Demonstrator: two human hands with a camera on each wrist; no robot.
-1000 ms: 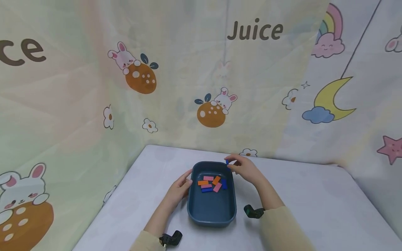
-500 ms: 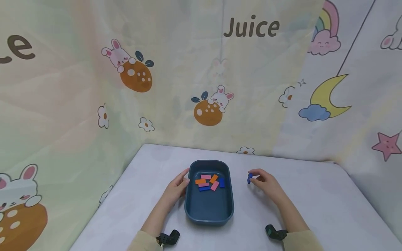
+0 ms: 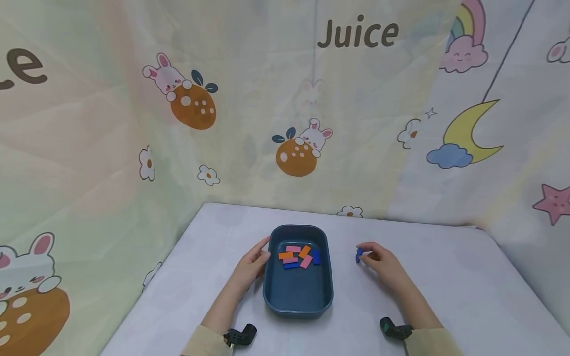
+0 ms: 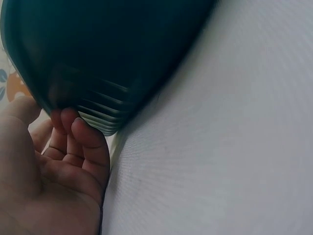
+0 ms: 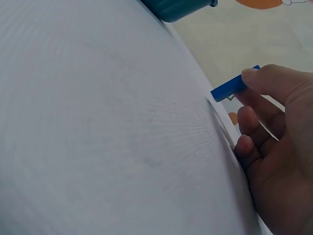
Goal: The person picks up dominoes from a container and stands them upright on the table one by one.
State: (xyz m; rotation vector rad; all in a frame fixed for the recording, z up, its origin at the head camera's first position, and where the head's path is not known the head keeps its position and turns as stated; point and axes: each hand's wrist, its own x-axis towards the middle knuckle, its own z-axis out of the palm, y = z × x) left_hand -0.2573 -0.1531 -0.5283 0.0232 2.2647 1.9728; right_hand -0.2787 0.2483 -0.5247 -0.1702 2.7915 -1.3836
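Observation:
A dark blue plastic bin stands on the table, with several small pink, orange and blue blocks lying flat inside. My left hand holds the bin's left side; in the left wrist view, curled fingertips touch its outer wall and the thumb is at the edge. To the right of the bin, my right hand pinches a blue block between thumb and forefinger. The block is held on end, tilted in the right wrist view, close to the tabletop. I cannot tell whether its lower end touches the table.
The white-covered table spreads around the bin and past my right hand. Behind and to the left hangs a printed cloth that meets the table's far edge. Inside the bin, the blocks lie toward its far half.
My right hand has carried the blue block from above the bin's far right corner out to the right and lower over the table. My left hand stays on the bin.

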